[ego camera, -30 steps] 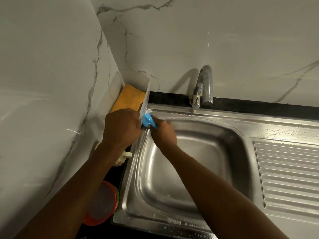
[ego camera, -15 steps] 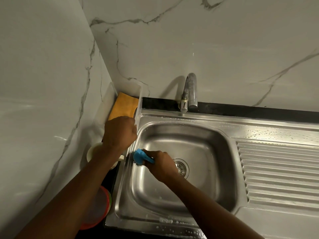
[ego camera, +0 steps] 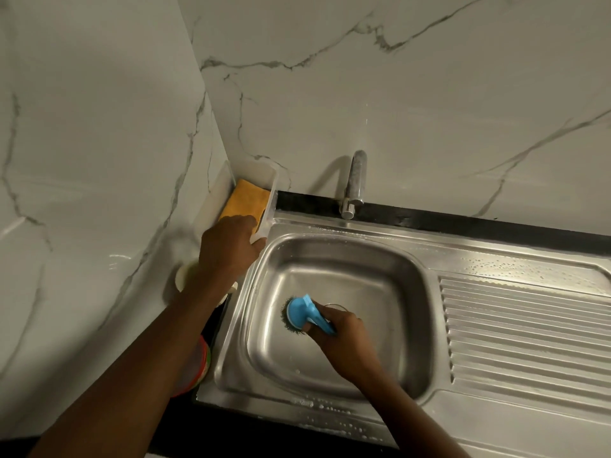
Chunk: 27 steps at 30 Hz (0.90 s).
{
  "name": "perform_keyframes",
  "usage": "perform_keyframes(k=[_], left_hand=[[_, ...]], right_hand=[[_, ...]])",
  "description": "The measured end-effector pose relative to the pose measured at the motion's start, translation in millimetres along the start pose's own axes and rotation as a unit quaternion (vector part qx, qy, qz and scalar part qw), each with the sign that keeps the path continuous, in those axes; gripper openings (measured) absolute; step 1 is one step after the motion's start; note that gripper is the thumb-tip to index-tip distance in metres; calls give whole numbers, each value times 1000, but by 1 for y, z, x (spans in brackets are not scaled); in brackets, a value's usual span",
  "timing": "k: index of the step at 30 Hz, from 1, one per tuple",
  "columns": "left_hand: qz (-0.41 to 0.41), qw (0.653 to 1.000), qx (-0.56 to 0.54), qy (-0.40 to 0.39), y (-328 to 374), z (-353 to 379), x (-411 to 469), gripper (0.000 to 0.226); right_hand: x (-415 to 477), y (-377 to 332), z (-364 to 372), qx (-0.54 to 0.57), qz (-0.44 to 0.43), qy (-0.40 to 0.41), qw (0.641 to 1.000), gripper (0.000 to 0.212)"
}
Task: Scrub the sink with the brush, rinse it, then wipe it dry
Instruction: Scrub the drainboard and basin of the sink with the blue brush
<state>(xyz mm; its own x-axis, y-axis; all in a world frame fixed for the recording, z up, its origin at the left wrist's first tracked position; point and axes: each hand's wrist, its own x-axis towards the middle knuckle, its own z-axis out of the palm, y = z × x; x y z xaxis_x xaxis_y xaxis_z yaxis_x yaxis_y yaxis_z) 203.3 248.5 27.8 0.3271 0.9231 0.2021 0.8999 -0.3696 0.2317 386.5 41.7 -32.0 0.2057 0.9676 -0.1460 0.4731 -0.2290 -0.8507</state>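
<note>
A steel sink [ego camera: 390, 259] with a square basin fills the middle of the head view. My right hand [ego camera: 344, 338] grips the handle of a blue brush [ego camera: 299, 312], whose dark bristles press on the basin floor near the drain, which the hand mostly hides. My left hand [ego camera: 228, 249] rests on the near end of a white plastic tray [ego camera: 269, 200] at the sink's left rim; its fingers curl over the tray's edge. A folded orange cloth [ego camera: 246, 203] lies in that tray. The tap [ego camera: 355, 183] stands behind the basin with no water running.
Marble walls meet in the corner behind the tray. A ribbed draining board [ego camera: 522, 325] lies right of the basin, with droplets on the rim. A white cup [ego camera: 183, 274] and a red-lidded container [ego camera: 195, 368] sit left of the sink under my left arm.
My right hand has carried the brush from the basin's back left corner down the left wall to the basin floor by the drain. My left hand has stayed on the tray.
</note>
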Motion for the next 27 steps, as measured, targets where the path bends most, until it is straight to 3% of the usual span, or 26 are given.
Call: perform_keyframes(k=[5, 12, 20, 24, 27], left_hand=[[-20, 999, -21, 41, 20, -33, -53, 22], [-102, 993, -9, 58, 29, -73, -142, 12], [-197, 979, 4, 55, -4, -108, -219, 16], [-223, 973, 5, 53, -35, -113, -249, 14], [-224, 974, -8, 37, -53, -113, -263, 10]], right_hand=[[-20, 6, -8, 27, 15, -14, 999, 32], [-47, -9, -6, 47, -13, -51, 997, 28], [-60, -54, 32, 14, -76, -102, 992, 36], [-54, -82, 65, 15, -101, -136, 985, 37], [-43, -101, 96, -42, -128, -145, 980, 45]])
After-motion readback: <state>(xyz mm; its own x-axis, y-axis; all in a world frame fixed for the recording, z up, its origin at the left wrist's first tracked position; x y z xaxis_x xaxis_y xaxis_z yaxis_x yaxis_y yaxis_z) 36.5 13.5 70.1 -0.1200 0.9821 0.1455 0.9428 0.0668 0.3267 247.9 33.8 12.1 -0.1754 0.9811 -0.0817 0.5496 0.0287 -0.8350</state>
